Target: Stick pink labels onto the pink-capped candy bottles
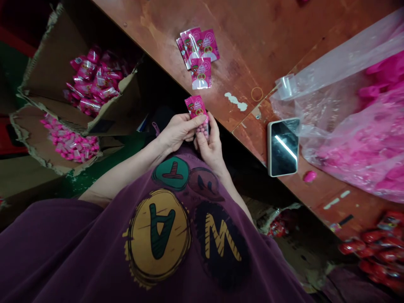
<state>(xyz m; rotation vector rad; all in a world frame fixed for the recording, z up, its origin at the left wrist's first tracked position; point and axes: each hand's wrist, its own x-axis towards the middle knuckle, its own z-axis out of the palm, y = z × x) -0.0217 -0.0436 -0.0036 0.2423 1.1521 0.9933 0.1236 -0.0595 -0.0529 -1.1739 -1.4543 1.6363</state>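
Both my hands hold one small pink candy packet (198, 113) just in front of the table edge. My left hand (176, 131) pinches its side with thumb and fingers. My right hand (211, 145) grips the lower part, where small pink candies show through the clear film. On the brown table (252, 38) beyond lies a small pile of flat pink packets (197, 48), with one more pink packet (201, 73) just below them.
A phone (283, 146) lies at the table edge. Large clear bag of pink pieces (356, 122) at right; one loose pink piece (309, 176) beside it. Cardboard boxes of filled pink packets (91, 80), (69, 141) at left. Red packets (378, 248) lower right. A rubber band (256, 93) on the table.
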